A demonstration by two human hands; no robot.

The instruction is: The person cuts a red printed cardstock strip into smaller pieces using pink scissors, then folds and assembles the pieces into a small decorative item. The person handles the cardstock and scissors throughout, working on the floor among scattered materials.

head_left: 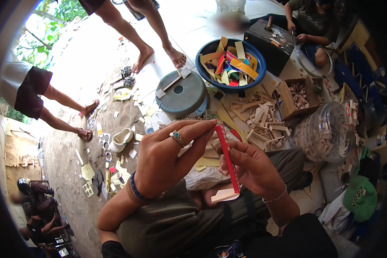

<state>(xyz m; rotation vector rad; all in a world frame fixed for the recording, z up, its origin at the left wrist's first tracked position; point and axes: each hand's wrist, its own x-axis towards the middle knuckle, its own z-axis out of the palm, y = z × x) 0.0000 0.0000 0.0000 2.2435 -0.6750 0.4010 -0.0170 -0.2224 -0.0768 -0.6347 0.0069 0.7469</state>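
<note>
A narrow red strip (pixel 228 161) stands tilted in front of my chest, with a pale wooden block (pixel 225 195) at its lower end. My left hand (pixel 163 150), wearing a ring, reaches in from the left and has its fingertips pressed at the strip's upper end. The thumb of that hand is hidden. Around the strip's middle, the thumb and fingers of my right hand (pixel 249 165) are closed. Beneath both hands, a whitish sack (pixel 202 178) lies over my lap, with pale yellow scraps on it.
Ahead are a round grey-green block (pixel 180 92) and a blue basin (pixel 201 71) of coloured strips. Wooden pieces (pixel 264 122) lie piled right of centre, by a wooden box (pixel 288 101) and a clear jar (pixel 324 133). A clog (pixel 121 139) lies left. Other people are nearby.
</note>
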